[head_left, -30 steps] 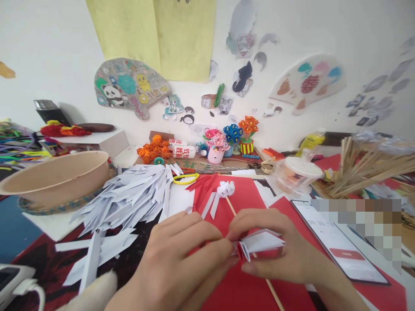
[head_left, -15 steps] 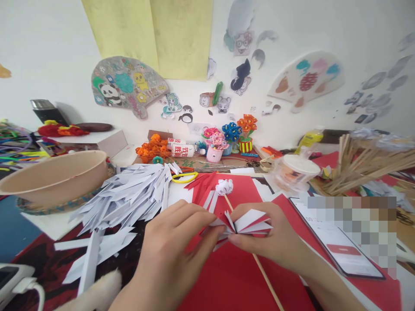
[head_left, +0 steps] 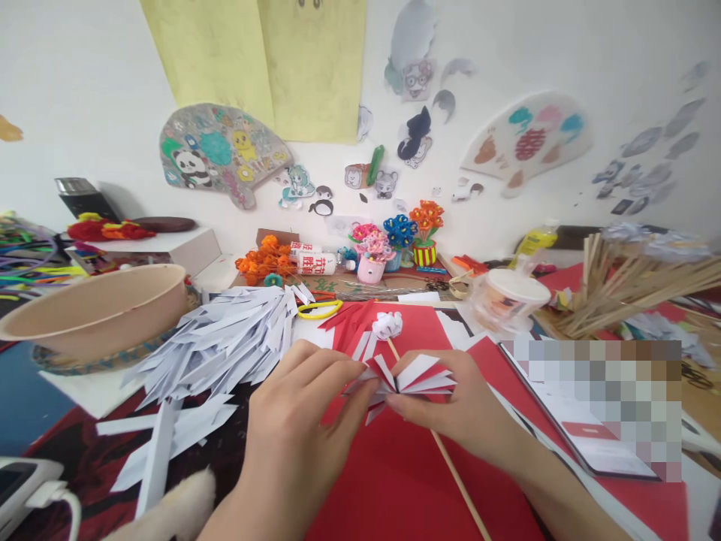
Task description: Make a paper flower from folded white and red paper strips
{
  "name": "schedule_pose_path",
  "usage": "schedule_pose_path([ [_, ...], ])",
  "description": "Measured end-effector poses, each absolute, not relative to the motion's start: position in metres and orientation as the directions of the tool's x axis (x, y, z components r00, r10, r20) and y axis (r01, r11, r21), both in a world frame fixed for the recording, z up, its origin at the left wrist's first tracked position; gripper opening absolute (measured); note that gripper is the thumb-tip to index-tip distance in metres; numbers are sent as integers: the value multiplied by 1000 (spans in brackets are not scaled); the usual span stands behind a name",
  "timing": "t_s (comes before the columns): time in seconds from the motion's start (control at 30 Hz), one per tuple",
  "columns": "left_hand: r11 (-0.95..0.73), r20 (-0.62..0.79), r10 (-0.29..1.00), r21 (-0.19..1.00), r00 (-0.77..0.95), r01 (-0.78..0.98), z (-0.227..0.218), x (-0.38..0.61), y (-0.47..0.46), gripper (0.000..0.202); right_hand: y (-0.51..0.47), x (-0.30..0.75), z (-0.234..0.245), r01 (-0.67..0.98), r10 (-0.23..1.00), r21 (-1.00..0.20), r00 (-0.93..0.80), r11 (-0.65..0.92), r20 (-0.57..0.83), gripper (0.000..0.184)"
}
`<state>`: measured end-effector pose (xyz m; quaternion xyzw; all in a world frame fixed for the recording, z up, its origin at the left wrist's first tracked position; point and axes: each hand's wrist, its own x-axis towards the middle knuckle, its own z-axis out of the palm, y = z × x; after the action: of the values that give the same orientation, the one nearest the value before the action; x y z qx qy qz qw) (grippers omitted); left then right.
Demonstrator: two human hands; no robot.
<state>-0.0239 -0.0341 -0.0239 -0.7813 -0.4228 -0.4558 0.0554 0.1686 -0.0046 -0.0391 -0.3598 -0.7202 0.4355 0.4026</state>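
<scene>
Between my hands is a bundle of folded red and white paper strips (head_left: 422, 377), drawn together at its middle by a thin dark tie. My left hand (head_left: 307, 421) pinches the bundle's left end between thumb and fingers. My right hand (head_left: 451, 406) grips it near the middle, thumb in front, while the strips fan out over that hand. Beneath them a thin wooden stick (head_left: 459, 481) lies slantwise over red paper (head_left: 388, 481). A crumpled white paper ball (head_left: 387, 325) sits at the stick's far end, with red strips (head_left: 346, 324) beside it.
A heap of folded white strips (head_left: 225, 338) lies left, beside a beige basin (head_left: 95, 308). Yellow-handled scissors (head_left: 320, 309) rest behind. At right are a phone (head_left: 586, 421), a lidded cup (head_left: 515, 289) and bundled wooden sticks (head_left: 636, 285). Small flower pots (head_left: 372, 263) stand by the wall.
Both hands and the paper bundle have shifted slightly left in view. The strips by my right hand are fanned a little differently, and both hands keep their grip.
</scene>
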Motion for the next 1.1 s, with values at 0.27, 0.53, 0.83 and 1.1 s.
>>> schedule_pose_path([
  [0.27,-566,790,607,355,85,744,-17,-39,-34,2,21,192,-44,370,871,-895,-489,248,39,35],
  [0.53,-345,833,529,386,-162,856,-13,-46,-32,11,46,174,-74,792,991,-596,-79,131,112,29],
  [0.83,-341,854,495,359,-158,869,-16,-44,-30,8,37,178,-65,588,965,-765,-161,263,208,27],
  [1.1,-307,875,462,308,-142,900,-18,-51,-29,13,12,184,-42,320,765,-734,41,600,643,14],
])
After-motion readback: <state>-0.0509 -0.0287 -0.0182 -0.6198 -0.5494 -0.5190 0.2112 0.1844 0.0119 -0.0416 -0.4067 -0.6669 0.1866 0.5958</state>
